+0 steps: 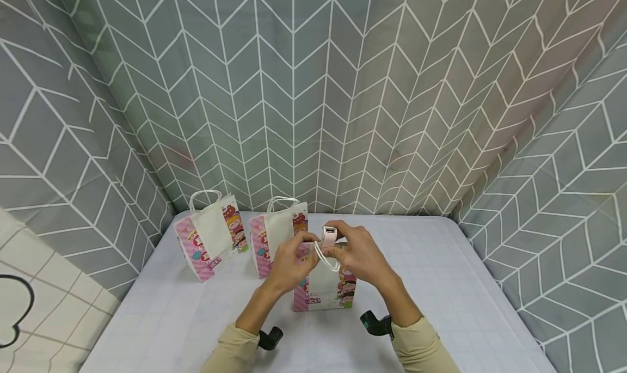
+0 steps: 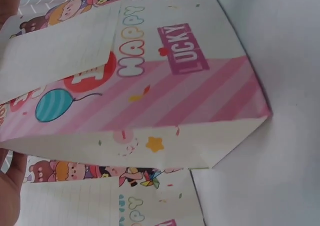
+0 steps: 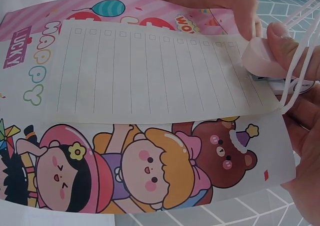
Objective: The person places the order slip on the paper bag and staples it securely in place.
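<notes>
A paper gift bag (image 1: pixel 345 294) with pink stripes and cartoon figures stands in front of me, a lined sheet (image 3: pixel 150 75) lying flat over its printed side. My left hand (image 1: pixel 289 264) pinches the bag's top edge between thumb and fingers. In my right hand (image 1: pixel 364 256) I grip a small pale pink mini stapler (image 1: pixel 330 237). Its rounded end overlaps the top of the sheet in the right wrist view, right at the bag's rim. White cord handles (image 3: pixel 295 65) loop over the right fingers. The left wrist view shows the left hand only at its edge.
Two matching gift bags stand to the left, one close beside (image 1: pixel 279 234) and one farther off (image 1: pixel 213 237), both with white handles up and a sheet on the front. A white cloth covers the table (image 1: pixel 441 286). Patterned grey curtains (image 1: pixel 313 90) enclose the back and sides.
</notes>
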